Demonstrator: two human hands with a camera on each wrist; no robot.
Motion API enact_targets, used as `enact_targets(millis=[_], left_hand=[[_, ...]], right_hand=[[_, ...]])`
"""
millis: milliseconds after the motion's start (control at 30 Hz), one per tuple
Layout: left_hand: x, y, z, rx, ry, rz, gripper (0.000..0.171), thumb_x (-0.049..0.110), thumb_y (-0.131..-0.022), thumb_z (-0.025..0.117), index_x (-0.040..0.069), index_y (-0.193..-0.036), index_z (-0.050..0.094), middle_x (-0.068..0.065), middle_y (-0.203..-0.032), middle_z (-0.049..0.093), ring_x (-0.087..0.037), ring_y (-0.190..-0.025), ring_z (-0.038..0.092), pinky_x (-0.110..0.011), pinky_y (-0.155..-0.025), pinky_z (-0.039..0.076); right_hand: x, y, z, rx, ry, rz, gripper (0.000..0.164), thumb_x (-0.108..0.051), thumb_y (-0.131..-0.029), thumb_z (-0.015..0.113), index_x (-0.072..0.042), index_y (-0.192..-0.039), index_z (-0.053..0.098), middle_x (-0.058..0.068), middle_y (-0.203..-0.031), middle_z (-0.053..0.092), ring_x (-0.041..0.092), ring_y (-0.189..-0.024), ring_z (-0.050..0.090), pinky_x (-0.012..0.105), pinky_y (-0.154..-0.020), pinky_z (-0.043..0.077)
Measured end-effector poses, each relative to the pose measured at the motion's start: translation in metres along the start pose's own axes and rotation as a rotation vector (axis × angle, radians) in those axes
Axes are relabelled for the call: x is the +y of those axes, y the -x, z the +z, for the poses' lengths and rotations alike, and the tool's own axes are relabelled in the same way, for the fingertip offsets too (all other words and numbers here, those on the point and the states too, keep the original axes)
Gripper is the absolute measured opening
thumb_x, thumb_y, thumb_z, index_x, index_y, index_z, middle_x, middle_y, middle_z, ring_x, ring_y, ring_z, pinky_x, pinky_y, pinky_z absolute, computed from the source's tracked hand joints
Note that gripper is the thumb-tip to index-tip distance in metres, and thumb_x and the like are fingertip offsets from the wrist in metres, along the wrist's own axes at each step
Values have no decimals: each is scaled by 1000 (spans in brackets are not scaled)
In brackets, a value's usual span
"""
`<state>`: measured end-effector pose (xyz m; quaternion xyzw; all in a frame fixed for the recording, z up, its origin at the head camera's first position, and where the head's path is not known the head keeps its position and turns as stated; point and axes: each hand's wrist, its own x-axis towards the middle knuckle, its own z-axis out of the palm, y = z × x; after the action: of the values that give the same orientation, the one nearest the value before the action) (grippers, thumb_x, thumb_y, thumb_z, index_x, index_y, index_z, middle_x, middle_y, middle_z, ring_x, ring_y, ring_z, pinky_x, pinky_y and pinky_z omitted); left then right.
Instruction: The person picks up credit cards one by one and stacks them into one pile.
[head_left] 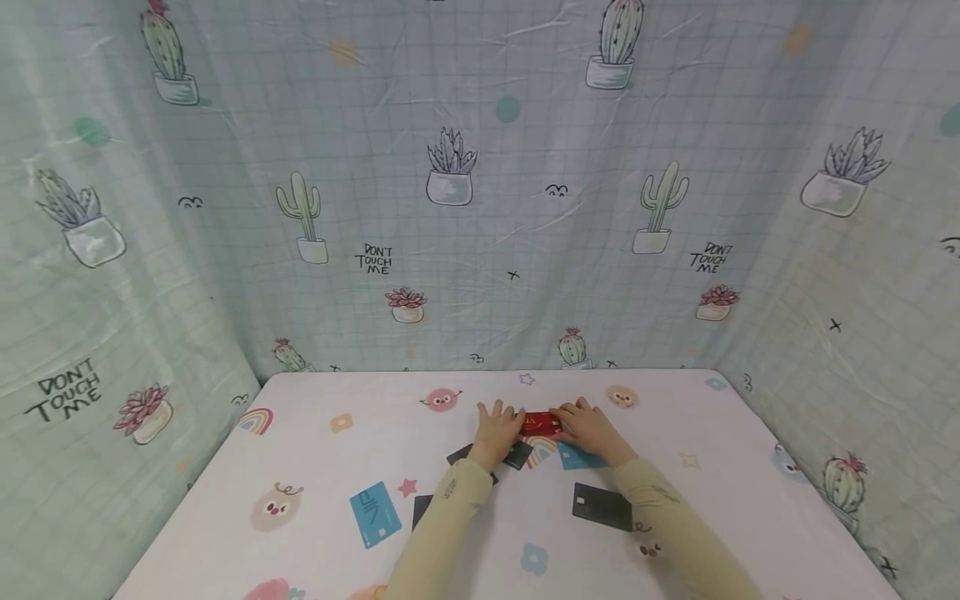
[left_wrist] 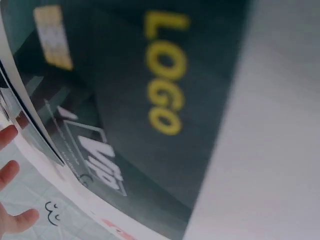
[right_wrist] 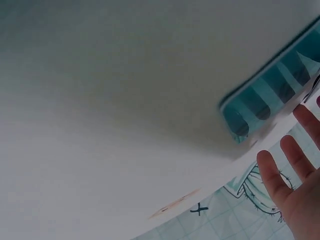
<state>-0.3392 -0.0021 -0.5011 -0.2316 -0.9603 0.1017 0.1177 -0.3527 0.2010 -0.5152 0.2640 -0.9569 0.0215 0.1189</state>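
Toward the back of the table, a red bank-style card point(head_left: 538, 424) lies flat between my two hands. The left hand point(head_left: 498, 435) pinches its left end, the other fingers spread away. At its right end, the right hand point(head_left: 590, 429) grips the edge with thumb and finger. Black cards point(head_left: 517, 456) lie under and beside the left wrist; one black card point(left_wrist: 125, 100) with LOGO and Vip lettering fills much of the left wrist view. Below the right hand is a blue card point(head_left: 576, 457), its edge also showing as a teal card point(right_wrist: 270, 95) in the right wrist view.
A blue card point(head_left: 376, 514) lies at the front left, with a black card point(head_left: 422, 507) partly hidden by the left sleeve. Another black card point(head_left: 602, 506) is beside the right forearm. Patterned curtains point(head_left: 480, 250) stand behind the white printed table point(head_left: 315, 450).
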Motion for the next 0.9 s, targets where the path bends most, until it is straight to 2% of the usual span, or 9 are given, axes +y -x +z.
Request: enact_targets(millis=[167, 400, 500, 733, 900], left_hand=[[0, 1, 2, 24, -39, -7, 54, 46, -83, 54, 22, -131, 43, -2, -119, 57, -23, -115, 46, -52, -95, 36], [-1, 2, -1, 128, -39, -3, 55, 46, -83, 54, 20, -131, 43, -4, -116, 57, -24, -112, 47, -52, -94, 37], [-3, 3, -5, 162, -37, 8, 54, 46, -83, 55, 20, -129, 44, -4, -116, 57, -24, -111, 48, -51, -92, 37], [-5, 8, -15, 194, -49, 54, 51, 45, -86, 51, 20, -129, 44, -3, -120, 54, -25, -115, 45, -52, -95, 35], [-5, 17, -25, 266, -60, 90, 51, 45, -83, 56, 19, -126, 47, -3, -117, 56, -25, -112, 47, -53, -94, 37]], right_hand=[[0, 2, -1, 3, -11, 5, 48, -41, -80, 60, -13, -119, 54, 5, -109, 60, 22, -87, 46, 44, -68, 46], [1, 5, -3, 23, -29, 10, 51, -43, -79, 61, -11, -118, 55, 6, -108, 61, 22, -87, 49, 42, -67, 46], [1, 7, -7, 15, -48, 27, 51, -42, -80, 60, -11, -120, 54, 7, -110, 60, 22, -89, 49, 42, -70, 46], [-2, 13, -15, 28, -59, 22, 48, -37, -81, 61, -10, -121, 54, 8, -109, 60, 23, -90, 48, 43, -70, 46], [-7, 20, -20, 24, -64, 17, 48, -36, -82, 60, -12, -123, 52, 6, -109, 60, 22, -90, 48, 42, -71, 45]])
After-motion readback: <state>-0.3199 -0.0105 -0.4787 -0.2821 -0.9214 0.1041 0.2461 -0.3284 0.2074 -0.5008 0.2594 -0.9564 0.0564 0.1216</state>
